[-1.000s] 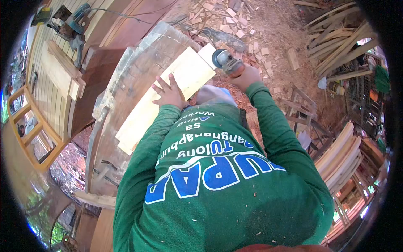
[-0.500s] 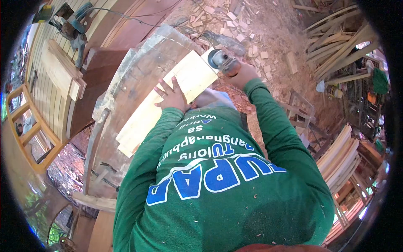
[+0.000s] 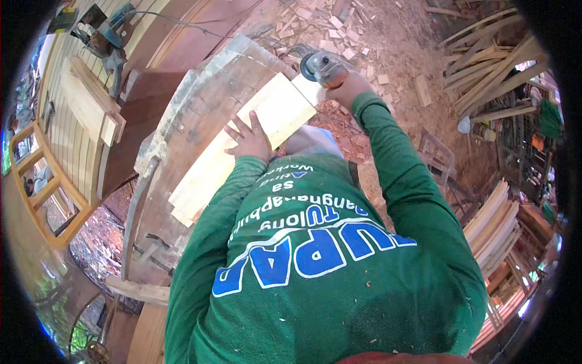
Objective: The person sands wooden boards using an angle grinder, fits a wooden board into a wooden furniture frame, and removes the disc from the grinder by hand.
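Pale wooden boards [image 3: 227,159], seemingly stacked, lie slantwise across a worn workbench [image 3: 209,82]. My left hand [image 3: 251,139] rests flat on the top board with its fingers spread. At the boards' far right end, my right hand [image 3: 351,88] is wrapped round an angle grinder [image 3: 327,68]. Its dark round disc [image 3: 309,67] sits beside a pale wood end [image 3: 310,88] that sticks out past the top board. Whether the disc touches the wood I cannot tell. The grinder's handle is mostly covered by my fingers.
Wood offcuts [image 3: 336,36] litter the ground beyond the bench. Curved wood strips [image 3: 491,67] are piled at the right, with more stacked planks [image 3: 488,227] below. A clamp [image 3: 154,258] lies on the bench's near left. An orange-brown wooden frame [image 3: 45,188] stands at far left.
My right hand has shifted the grinder slightly up and turned it, uncovering more of the protruding wood end. My left hand stays flat on the board, nearly unmoved.
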Motion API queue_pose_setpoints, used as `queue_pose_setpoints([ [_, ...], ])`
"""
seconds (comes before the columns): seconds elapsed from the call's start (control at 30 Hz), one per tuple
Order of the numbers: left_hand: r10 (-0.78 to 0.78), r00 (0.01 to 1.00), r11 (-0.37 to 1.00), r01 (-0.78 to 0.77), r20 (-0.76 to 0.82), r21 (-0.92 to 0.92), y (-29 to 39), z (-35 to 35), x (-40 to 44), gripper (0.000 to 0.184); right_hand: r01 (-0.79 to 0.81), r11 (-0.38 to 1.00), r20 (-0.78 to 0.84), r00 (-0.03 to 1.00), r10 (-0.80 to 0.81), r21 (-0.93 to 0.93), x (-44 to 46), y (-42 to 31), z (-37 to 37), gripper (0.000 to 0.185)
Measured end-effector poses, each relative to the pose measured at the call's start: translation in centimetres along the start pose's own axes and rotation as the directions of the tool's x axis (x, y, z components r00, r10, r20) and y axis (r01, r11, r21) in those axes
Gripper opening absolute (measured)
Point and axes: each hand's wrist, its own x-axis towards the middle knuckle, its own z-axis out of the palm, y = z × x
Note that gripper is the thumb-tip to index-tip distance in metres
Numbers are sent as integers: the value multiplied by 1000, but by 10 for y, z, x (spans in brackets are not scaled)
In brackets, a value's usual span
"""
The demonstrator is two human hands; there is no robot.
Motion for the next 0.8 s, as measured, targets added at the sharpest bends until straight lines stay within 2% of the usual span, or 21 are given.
queue_pose_setpoints([
  [0.03, 5, 1000, 1000, -5, 5, -8, 2, -3, 0, 140, -20, 1000, 27, 999, 20, -9, -1, 1, -5, 39],
  [0.13, -14, 998, 1000, 16, -56, 24, 4, 4, 2, 144, 34, 985, -109, 993, -53, -168, 7, 23, 44, 40],
  [0.27, 1, 998, 1000, 1, -67, 30, 3, 3, -1, 144, -10, 1000, -95, 995, 10, 6, -16, 31, 24, 47],
  [0.37, 0, 998, 999, 2, -58, 37, 2, 3, 0, 144, -44, 997, -108, 994, 36, -71, -30, 38, 31, 44],
  [0.47, 3, 999, 999, -1, -41, 42, 1, 5, 4, 144, 51, 999, -108, 993, -51, -2, -51, 32, 29, 44],
  [0.57, 8, 1000, 1000, -8, -19, 25, -2, 6, 2, 142, -95, 989, -86, 991, 105, 114, -47, 55, 28, 47],
  [0.67, 5, 1000, 1000, -5, -3, 30, 5, -1, -1, 142, 45, 999, -149, 988, -45, -4, -53, 51, 40, 50],
  [0.77, 0, 1000, 999, 0, -9, 47, 4, -3, -1, 143, -6, 1000, -165, 986, 10, 28, -52, 40, 33, 51],
  [0.8, -2, 1000, 998, 3, -13, 60, 3, 0, -1, 143, -113, 994, -92, 989, 114, 13, -41, 52, 34, 54],
])
